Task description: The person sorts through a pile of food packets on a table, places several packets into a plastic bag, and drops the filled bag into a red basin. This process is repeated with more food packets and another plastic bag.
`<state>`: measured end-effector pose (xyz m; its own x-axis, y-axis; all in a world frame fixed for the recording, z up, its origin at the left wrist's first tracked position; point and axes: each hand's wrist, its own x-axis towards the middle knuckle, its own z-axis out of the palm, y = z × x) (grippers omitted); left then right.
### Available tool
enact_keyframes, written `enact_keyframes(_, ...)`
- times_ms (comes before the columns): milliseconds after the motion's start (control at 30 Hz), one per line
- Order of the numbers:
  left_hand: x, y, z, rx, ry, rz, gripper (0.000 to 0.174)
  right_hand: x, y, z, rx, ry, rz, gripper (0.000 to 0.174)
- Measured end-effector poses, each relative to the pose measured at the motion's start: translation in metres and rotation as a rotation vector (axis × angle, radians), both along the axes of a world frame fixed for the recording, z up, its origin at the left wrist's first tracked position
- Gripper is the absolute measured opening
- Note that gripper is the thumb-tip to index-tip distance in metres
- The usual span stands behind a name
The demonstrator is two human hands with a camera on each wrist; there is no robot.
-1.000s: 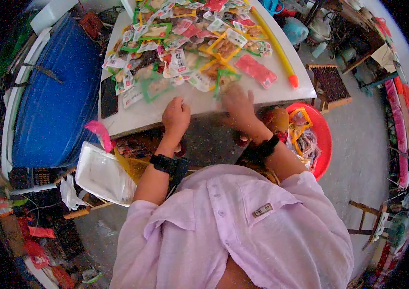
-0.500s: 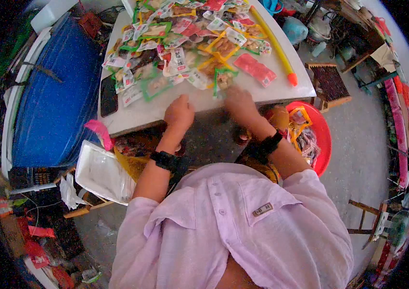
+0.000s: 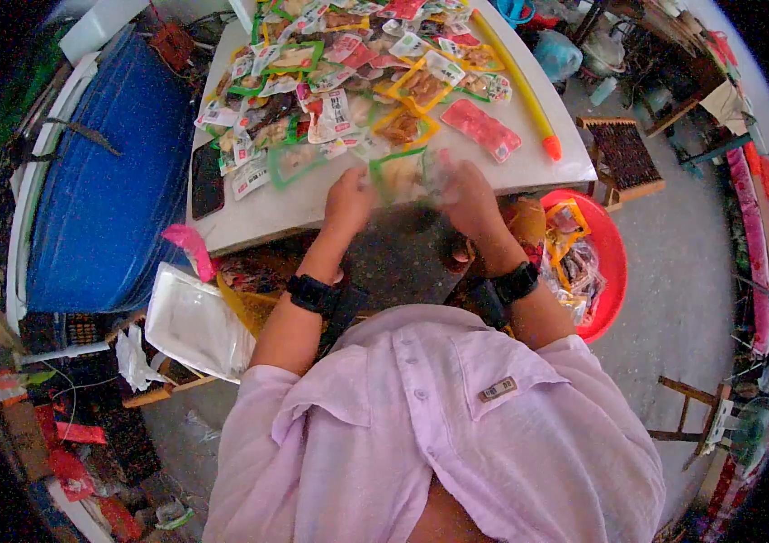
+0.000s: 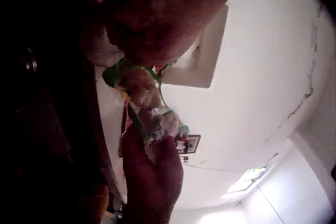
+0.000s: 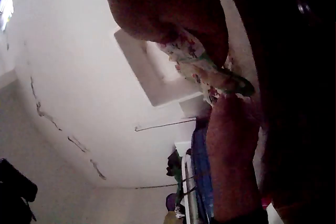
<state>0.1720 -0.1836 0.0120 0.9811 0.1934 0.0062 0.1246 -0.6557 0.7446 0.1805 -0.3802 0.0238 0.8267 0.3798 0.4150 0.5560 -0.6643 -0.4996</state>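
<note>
A clear snack packet with a green border (image 3: 398,175) is stretched sideways between both hands over the table's near edge. My left hand (image 3: 348,201) grips its left end. My right hand (image 3: 472,199), slightly blurred, pinches the other end, where a pale printed part shows. Pale food is visible through the plastic. In the right wrist view the packet (image 5: 210,74) runs from the right hand down to the left hand's fingertips. Just beyond it on the table lie a yellow-edged packet (image 3: 405,128) and a red packet (image 3: 481,130).
A heap of mixed snack packets (image 3: 348,54) covers the back of the white table (image 3: 267,222). A phone (image 3: 207,181) lies at its left edge, a yellow tube (image 3: 516,81) along the right. A red basin (image 3: 615,271) with packets stands right; a white foam box (image 3: 194,321) stands left.
The green-edged packet has come off the table toward me and turned sideways. My left hand has moved right and taken its left end. My right hand has shifted slightly right.
</note>
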Motion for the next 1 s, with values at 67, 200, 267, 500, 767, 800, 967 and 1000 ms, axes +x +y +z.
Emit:
enact_keyframes(67,-0.007,-0.004,0.013,-0.100,0.017,0.028,0.034,-0.001,0.004,-0.002,0.030,0.009,-0.020,0.059)
enact_keyframes(200,-0.007,-0.005,0.008,-0.172,-0.043,0.124,0.027,-0.004,0.003,0.001,-0.083,0.121,-0.025,0.053)
enact_keyframes(267,-0.005,-0.004,-0.008,-0.165,-0.171,0.176,0.023,-0.009,0.004,0.010,-0.160,0.243,-0.051,0.045)
enact_keyframes(500,-0.008,-0.010,-0.017,0.121,-0.252,0.037,0.013,-0.010,0.024,0.007,0.614,0.400,0.218,0.024)
enact_keyframes(767,-0.014,-0.004,-0.008,0.224,-0.403,0.068,0.014,0.011,0.054,-0.006,-0.397,0.393,-0.028,0.016)
enact_keyframes(800,-0.015,-0.003,-0.008,0.223,-0.345,0.045,0.014,0.009,0.055,-0.008,-0.387,0.342,-0.001,0.016)
enact_keyframes(967,-0.019,-0.004,-0.009,0.225,-0.318,-0.056,0.015,0.009,0.043,-0.018,-0.258,0.036,0.296,0.022)
enact_keyframes(1000,-0.019,-0.005,-0.009,0.214,-0.337,-0.052,0.015,0.013,0.045,-0.030,-0.236,-0.022,0.283,0.022)
